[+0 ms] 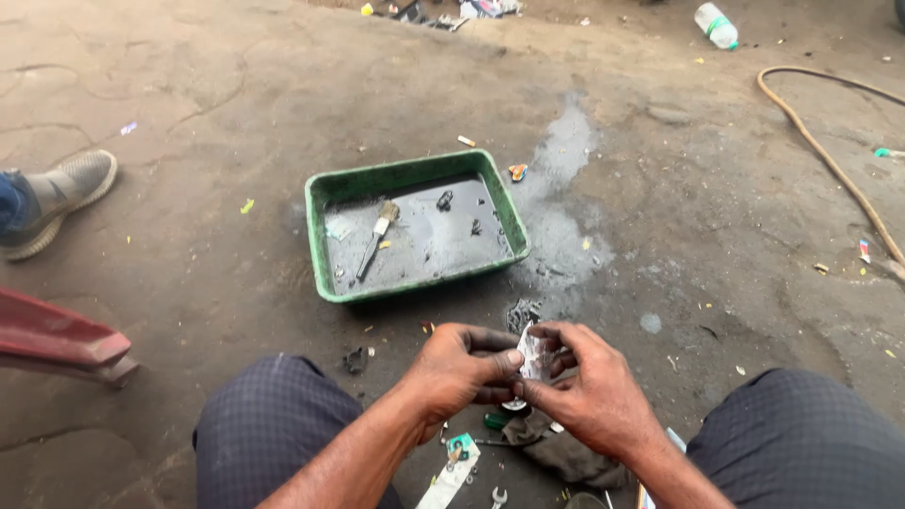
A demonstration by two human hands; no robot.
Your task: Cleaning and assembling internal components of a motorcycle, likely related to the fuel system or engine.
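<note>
While I squat with my knees spread at the bottom of the frame, I hold a small shiny metal part [531, 356] low at centre, between both hands and just above the ground, so it sits close under my eyes. My left hand [459, 368] comes in from the lower left with the wrist bent inward; its thumb lies along the top and the fingers curl shut underneath, pinching the near edge of the part. My right hand [594, 396] reaches from the lower right, palm turned down, knuckles up, fingers folded over the far side, so it too is clamped on the part. Both are black with grease, and most of the part is hidden behind my fingers, so I cannot tell its exact shape.

Just above my hands, at the middle of the frame, a green tray [411, 177] of dark liquid rests within reach, with a brush [377, 238] lying tilted in its left half and a few small dark pieces toward its right. Wet stains spread on the concrete to the tray's right. Below my hands lie a rag [556, 448], a small spanner [498, 496] and scraps, near at hand. Someone else's shoe [58, 196] shows at the left edge, a hose [830, 160] curves down the upper right, and a plastic bottle [716, 25] lies at the top right.
</note>
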